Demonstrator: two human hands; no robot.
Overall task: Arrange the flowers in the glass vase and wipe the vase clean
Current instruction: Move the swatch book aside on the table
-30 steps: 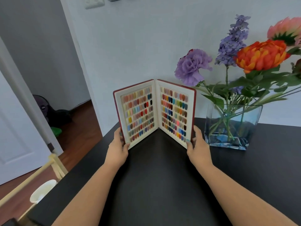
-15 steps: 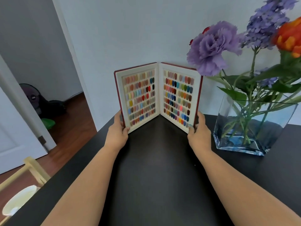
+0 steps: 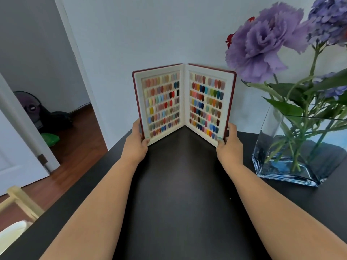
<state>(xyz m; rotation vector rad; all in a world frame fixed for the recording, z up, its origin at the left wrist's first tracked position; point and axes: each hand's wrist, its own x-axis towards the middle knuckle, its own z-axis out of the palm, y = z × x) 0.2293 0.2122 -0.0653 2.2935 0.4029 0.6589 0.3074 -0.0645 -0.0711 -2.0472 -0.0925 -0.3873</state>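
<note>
Head view: a person's left hand (image 3: 135, 142) and right hand (image 3: 229, 145) grip the lower outer corners of an open swatch book (image 3: 184, 102) that stands upright on a black table (image 3: 180, 194) against a pale wall (image 3: 150, 30). Each hand's fingers are wrapped behind a red cover with the thumb pressed on the white inner frame, so both hands are clamped on the book. Its two pages, set at an angle to each other, carry rows of small coloured nail samples. The glass vase (image 3: 300, 147) stands on the table just right of the book, apart from the right hand, holding water and green stems (image 3: 293, 139). A large purple flower (image 3: 262, 40) leans out towards the book's top right corner; a paler violet cluster (image 3: 330, 17) rises behind it at the frame edge. To the left, an open doorway shows wooden floor (image 3: 78, 139), a dark fan (image 3: 30, 107) and a white door (image 3: 16, 151)
</note>
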